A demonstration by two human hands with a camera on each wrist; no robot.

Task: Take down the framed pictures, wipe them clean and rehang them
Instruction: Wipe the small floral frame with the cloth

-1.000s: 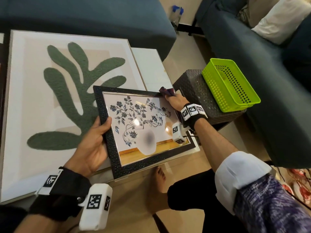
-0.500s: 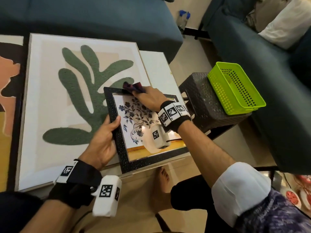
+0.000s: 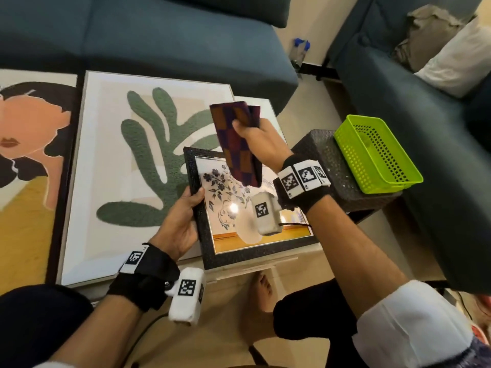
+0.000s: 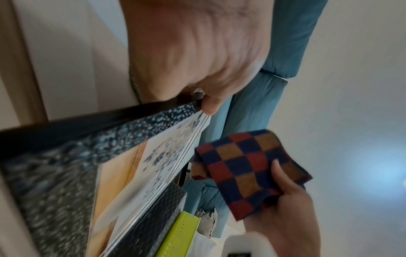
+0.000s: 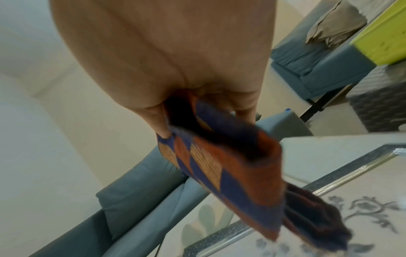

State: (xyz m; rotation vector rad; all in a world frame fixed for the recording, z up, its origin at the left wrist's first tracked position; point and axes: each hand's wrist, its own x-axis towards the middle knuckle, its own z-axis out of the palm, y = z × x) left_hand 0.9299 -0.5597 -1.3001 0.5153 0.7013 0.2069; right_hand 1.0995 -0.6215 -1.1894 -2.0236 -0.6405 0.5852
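A small black-framed flower-vase picture [image 3: 231, 216] [image 4: 123, 167] [image 5: 329, 217] lies tilted at the near edge of the white table [image 3: 255, 107]. My left hand [image 3: 183, 221] [image 4: 197, 57] grips its left edge, thumb on the front of the frame. My right hand [image 3: 261, 144] [image 4: 285, 200] is lifted above the picture's far edge and holds a folded checkered cloth [image 3: 236, 144] [image 4: 248, 165] [image 5: 230, 170] in blue, red and orange. The cloth hangs clear of the glass.
A large green-leaf picture [image 3: 138, 166] and a portrait picture [image 3: 29, 144] lie flat on the table at left. A lime-green basket [image 3: 372, 152] sits on a dark woven stool [image 3: 337, 179] at right. Blue sofas [image 3: 132, 30] stand behind and to the right.
My right hand wiped leftward along the picture's top edge, then lifted the cloth off the glass. The left hand kept its grip on the frame.
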